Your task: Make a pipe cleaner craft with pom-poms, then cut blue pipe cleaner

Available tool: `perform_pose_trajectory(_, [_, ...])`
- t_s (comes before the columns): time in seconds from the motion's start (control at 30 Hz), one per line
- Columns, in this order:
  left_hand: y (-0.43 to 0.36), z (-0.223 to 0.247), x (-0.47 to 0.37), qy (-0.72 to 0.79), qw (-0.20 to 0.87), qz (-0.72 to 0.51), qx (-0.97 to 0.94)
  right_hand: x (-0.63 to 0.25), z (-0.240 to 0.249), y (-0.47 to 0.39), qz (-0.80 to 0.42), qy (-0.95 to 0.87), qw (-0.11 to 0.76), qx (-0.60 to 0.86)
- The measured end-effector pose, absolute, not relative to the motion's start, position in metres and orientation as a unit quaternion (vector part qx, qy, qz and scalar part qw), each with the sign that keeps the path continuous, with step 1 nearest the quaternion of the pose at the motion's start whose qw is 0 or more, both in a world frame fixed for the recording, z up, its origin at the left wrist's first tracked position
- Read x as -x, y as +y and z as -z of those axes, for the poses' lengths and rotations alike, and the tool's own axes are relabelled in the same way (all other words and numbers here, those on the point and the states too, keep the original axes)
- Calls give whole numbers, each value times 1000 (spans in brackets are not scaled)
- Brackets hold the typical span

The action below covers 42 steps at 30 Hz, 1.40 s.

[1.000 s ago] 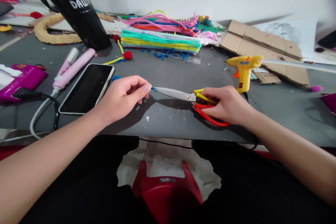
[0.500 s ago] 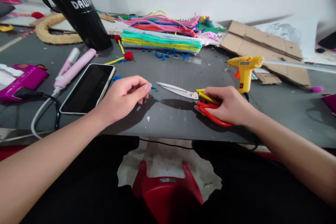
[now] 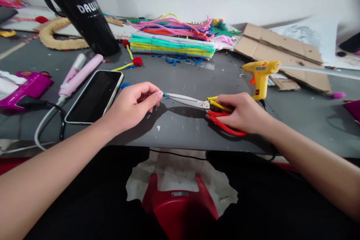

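My right hand (image 3: 239,112) grips the scissors (image 3: 188,101) by their red and yellow handles, with the blades pointing left. The blade tips lie right at the fingertips of my left hand (image 3: 137,103), where a tiny bit of blue shows. My left thumb and index finger are pinched on a small blue piece, mostly hidden by the fingers. Beyond both hands, small blue pieces (image 3: 174,60) lie scattered near a clear ruler (image 3: 206,65). More blue bits (image 3: 125,85) sit between my left hand and the phone (image 3: 95,97).
A black bottle (image 3: 84,15) stands at the back left, beside a pink iron (image 3: 81,73). Bundled pipe cleaners (image 3: 171,45) lie at the back. A yellow glue gun (image 3: 261,77) stands right of centre, before cardboard (image 3: 284,50). The table's front edge runs below my hands.
The scissors have shifted slightly left, so their tips now reach my left fingertips. Their blades look closed in both frames. My left hand has hardly moved.
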<state>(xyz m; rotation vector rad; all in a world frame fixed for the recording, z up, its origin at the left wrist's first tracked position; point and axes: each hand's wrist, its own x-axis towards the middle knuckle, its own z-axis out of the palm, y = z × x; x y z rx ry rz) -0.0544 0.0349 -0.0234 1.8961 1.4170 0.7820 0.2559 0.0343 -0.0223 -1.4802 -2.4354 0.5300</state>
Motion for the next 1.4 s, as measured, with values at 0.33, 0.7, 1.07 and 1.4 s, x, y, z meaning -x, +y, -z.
perform_pose_trajectory(0.33, [36, 23, 54, 541, 321, -293, -720, -255, 22, 35, -186, -831, 119, 511])
perform_pose_trajectory(0.7, [36, 23, 53, 540, 320, -294, -721, -256, 24, 37, -180, -837, 124, 502])
perform_pose_trajectory(1.07, [35, 23, 54, 539, 316, -295, -723, -256, 23, 33, -209, -811, 149, 526])
perform_pose_trajectory(1.4, [36, 24, 55, 544, 314, -298, -719, -256, 22, 35, -193, -828, 125, 511])
